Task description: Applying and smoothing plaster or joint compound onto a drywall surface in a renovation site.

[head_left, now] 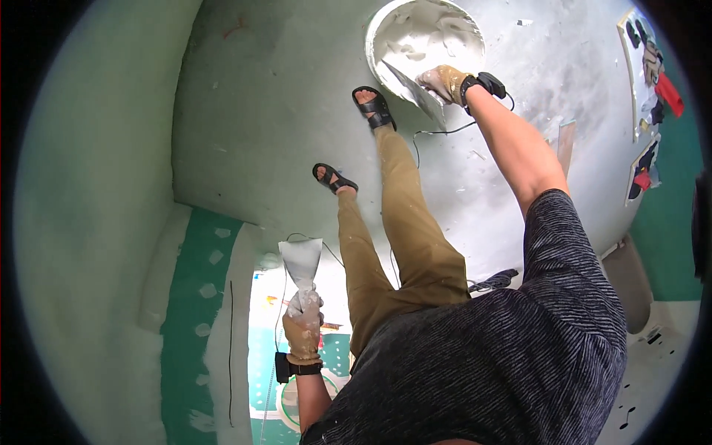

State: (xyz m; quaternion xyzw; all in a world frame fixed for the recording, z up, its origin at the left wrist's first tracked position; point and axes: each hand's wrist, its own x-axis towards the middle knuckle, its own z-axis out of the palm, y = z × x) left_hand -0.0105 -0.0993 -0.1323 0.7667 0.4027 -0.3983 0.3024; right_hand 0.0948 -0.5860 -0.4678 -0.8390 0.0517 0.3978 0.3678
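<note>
My right hand (443,81), in a tan work glove smeared with white, is closed on a wide, flat metal trowel (412,90). The trowel is tilted at the near rim of a round white bucket (368,46), partly overlapping its opening. Inside the bucket is thick white joint compound (426,33) with a lumpy surface. Down at the left, my gloved left hand (302,326) is wrapped round the handle of a putty knife (301,261). That knife's flared blade points upward in the picture and looks whitish. Both gloves have compound on the fingers.
A grey floor with white spatters surrounds my sandalled feet (377,110). At left rises a pale wall (96,222) beside a green board strip (194,297) with white patches. Thin cables (445,132) trail from my wrists. Boards with clothes (653,67) lie far right.
</note>
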